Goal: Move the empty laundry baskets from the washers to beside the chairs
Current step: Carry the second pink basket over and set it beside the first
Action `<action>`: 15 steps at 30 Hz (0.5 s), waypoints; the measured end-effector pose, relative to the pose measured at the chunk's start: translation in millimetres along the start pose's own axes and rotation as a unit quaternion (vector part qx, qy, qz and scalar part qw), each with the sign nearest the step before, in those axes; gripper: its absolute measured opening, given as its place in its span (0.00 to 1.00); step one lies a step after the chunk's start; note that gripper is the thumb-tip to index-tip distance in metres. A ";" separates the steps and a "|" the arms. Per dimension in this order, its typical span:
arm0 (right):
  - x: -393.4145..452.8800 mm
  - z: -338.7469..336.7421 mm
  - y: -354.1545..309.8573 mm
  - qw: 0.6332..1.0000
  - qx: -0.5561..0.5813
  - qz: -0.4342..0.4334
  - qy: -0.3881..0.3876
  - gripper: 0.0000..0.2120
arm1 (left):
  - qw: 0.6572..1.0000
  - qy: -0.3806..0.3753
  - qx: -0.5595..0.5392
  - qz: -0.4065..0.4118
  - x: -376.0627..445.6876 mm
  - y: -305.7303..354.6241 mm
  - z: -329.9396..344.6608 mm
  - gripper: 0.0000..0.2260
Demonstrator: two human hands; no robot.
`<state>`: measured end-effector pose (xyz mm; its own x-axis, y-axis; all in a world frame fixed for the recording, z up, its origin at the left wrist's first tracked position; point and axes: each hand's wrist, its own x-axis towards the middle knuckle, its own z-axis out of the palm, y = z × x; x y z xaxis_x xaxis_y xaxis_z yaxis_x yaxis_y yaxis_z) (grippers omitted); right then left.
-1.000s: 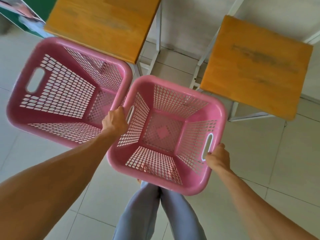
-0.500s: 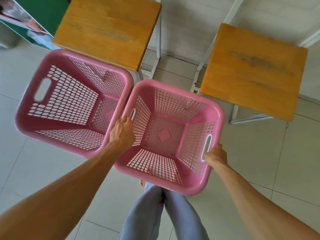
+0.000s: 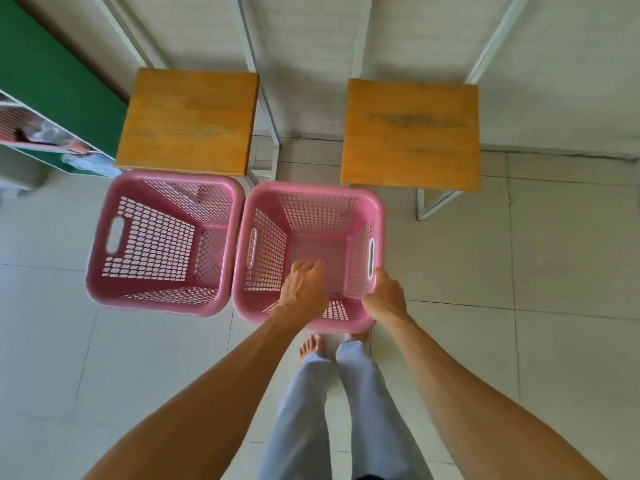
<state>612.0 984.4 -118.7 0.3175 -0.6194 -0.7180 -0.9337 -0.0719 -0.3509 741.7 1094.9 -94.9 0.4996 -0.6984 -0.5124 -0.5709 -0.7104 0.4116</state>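
Laundry baskets are what we are shifting, and both pink ones now stand on the tiled floor in front of the two wooden-seated chairs. The left chair and right chair are the largest things near us, their white frames running up out of view, so we cannot see their tops. The left basket sits just before the left chair's seat; the right basket stands beside it, rims touching or nearly so, in front of the gap between the chairs.

What has changed: half a second ago both of our hands gripped the right basket by its rim and it sat tilted toward the left chair. Now it stands square and lower in our view, which we read as set down. Our left hand has let go and hangs loosely curled over the basket's opening, grasping nothing. Our right hand is still at the right rim below the handle slot; it touches the rim, but we cannot tell whether its fingers still clamp it or only rest there, as they are hidden behind the rim.

For the task, this looks like the end of placing this basket, which is empty as asked. Whether more baskets remain at the washers we cannot say: no washer shows. The green panel at far left is cut off, and our trouser legs hide the floor beneath us.
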 end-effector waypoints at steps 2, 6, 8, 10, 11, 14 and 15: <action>-31.0 -3.0 10.2 1.000 0.023 0.001 -0.001 0.32 | 1.000 -0.007 0.003 0.024 -19.2 29.1 -10.1 0.10; -84.7 -7.8 24.2 0.994 0.095 0.006 0.044 0.26 | 0.995 -0.047 0.031 0.085 -46.7 62.5 -17.9 0.15; -111.3 -12.4 36.4 0.989 0.127 0.021 0.075 0.24 | 0.988 -0.071 0.064 0.125 -57.5 73.9 -15.8 0.15; -136.2 -16.9 56.4 0.983 0.160 0.047 0.081 0.27 | 0.979 -0.083 0.097 0.156 -69.1 89.2 -11.7 0.17; -149.0 -19.8 67.7 0.980 0.170 0.062 0.080 0.28 | 0.976 -0.088 0.104 0.168 -76.6 98.0 -9.4 0.19; -182.2 -26.4 108.0 0.970 0.203 0.097 0.087 0.30 | 0.961 -0.116 0.135 0.212 -102.1 132.4 1.6 0.23; -191.8 -28.6 122.6 0.966 0.216 0.108 0.093 0.31 | 0.951 -0.133 0.154 0.233 -109.8 145.5 8.1 0.24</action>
<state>431.8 1072.0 -6.8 0.0499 -0.7166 -0.6957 -0.8057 0.3827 -0.4520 598.4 1068.9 15.1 -0.0129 -0.8550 -0.5184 -0.8738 -0.2424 0.4216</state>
